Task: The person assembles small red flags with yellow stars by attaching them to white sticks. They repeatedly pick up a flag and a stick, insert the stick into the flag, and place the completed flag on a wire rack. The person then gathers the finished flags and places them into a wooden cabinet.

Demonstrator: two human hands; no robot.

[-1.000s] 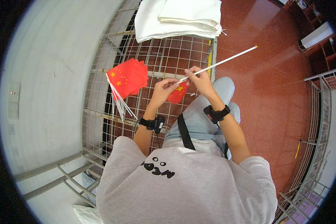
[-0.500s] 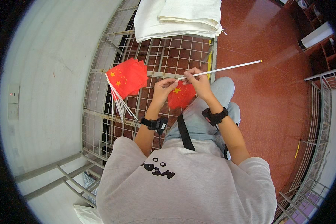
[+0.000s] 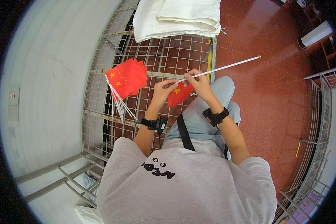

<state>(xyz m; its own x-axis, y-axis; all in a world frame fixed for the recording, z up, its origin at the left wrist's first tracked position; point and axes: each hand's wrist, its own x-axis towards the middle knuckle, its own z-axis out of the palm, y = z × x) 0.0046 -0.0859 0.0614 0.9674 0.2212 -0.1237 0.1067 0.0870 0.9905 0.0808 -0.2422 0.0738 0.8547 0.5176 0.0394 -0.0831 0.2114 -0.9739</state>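
A small red flag [image 3: 178, 98] with yellow stars hangs below my two hands. My left hand [image 3: 165, 88] is closed in a pinch at the flag's upper left corner, by the lower end of a thin white stick [image 3: 235, 65]. Around that stick, a little farther right, the fingers of my right hand [image 3: 200, 84] are closed. From there the stick slants up to the right, its far tip yellowish. Left of my hands, a stack of similar red flags [image 3: 127, 77] lies on the wire mesh, their white sticks [image 3: 117, 102] fanned toward me.
I sit on a metal bed frame with a wire mesh base [image 3: 168, 52]. Folded white cloth [image 3: 179, 18] lies at its far end. A pale wall [image 3: 52, 82] runs along the left, reddish floor [image 3: 265, 112] on the right. Another metal frame [image 3: 317, 123] stands farther right.
The stick's far tip has risen slightly and shifted a little left. The hanging flag has swung a bit, and a small white bit now shows by its right edge. Both hands keep their grip.
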